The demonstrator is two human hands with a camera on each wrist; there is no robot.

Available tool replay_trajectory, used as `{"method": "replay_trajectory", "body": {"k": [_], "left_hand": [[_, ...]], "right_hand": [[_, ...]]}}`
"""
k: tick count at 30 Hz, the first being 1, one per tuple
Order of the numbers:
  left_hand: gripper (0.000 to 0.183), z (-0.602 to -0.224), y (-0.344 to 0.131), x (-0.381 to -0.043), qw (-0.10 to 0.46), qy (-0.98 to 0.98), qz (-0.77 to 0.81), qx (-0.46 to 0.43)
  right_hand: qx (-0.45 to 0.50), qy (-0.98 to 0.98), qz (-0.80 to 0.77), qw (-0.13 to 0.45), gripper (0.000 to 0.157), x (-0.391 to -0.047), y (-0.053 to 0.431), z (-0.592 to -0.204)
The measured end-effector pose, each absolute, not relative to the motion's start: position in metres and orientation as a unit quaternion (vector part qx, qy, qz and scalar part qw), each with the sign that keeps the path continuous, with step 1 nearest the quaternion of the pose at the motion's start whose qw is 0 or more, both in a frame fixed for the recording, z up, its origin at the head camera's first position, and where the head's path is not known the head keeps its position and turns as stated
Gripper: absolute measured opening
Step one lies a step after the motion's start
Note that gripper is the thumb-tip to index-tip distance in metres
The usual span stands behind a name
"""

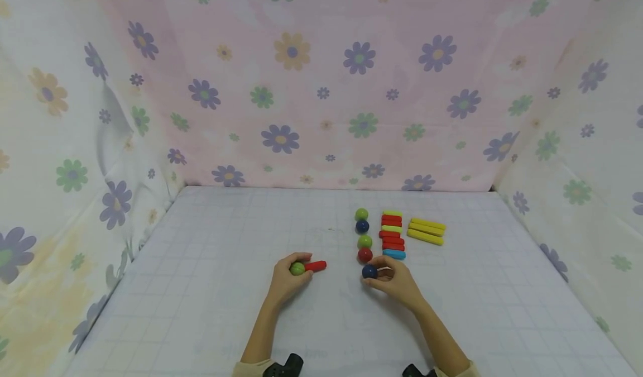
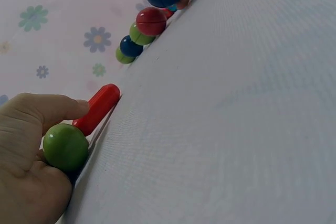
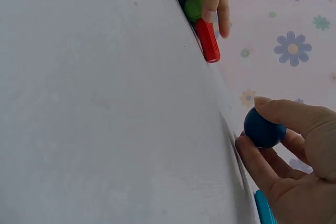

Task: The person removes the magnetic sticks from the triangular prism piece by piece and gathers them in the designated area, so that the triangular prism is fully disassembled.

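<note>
My left hand (image 1: pixel 284 281) curls its fingers and thumb around a green ball (image 2: pixel 65 147). A short red stick (image 2: pixel 100 108) extends from the ball toward the right, its near end by my thumb tip. Farther right, my right hand (image 1: pixel 401 283) pinches a dark blue ball (image 3: pixel 264 128) between thumb and fingers, close over the table. Just beyond that ball sits a red ball (image 1: pixel 365 254), the nearest of a row running away from me. Behind it come a green ball (image 1: pixel 364 242), a blue ball (image 1: pixel 362 226) and another green ball (image 1: pixel 361 214).
Right of the ball row lies a column of short sticks, several of them red (image 1: pixel 392 220), with a blue stick (image 1: pixel 394 253) nearest my right hand. Three longer yellow sticks (image 1: pixel 426 237) lie beyond it to the right. Flowered cloth (image 1: pixel 321 159) walls the white table (image 1: pixel 201 310) at back and sides.
</note>
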State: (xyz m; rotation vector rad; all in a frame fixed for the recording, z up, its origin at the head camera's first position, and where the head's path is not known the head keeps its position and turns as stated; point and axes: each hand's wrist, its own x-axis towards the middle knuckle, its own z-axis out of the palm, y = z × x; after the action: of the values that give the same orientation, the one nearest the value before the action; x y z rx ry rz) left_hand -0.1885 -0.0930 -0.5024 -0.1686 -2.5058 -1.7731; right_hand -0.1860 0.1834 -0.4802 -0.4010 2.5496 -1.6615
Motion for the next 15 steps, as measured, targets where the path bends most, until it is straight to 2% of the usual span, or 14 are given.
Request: {"method": "replay_trajectory", "body": {"k": [15], "left_hand": [[0.033, -0.5027, -0.0929, -0.1881, 0.031, -0.815, -0.576, -0.056]], "right_hand": [[-0.108, 0.857, -0.503, 0.028, 0.035, -0.1889, 0.1832, -0.4860]]}}
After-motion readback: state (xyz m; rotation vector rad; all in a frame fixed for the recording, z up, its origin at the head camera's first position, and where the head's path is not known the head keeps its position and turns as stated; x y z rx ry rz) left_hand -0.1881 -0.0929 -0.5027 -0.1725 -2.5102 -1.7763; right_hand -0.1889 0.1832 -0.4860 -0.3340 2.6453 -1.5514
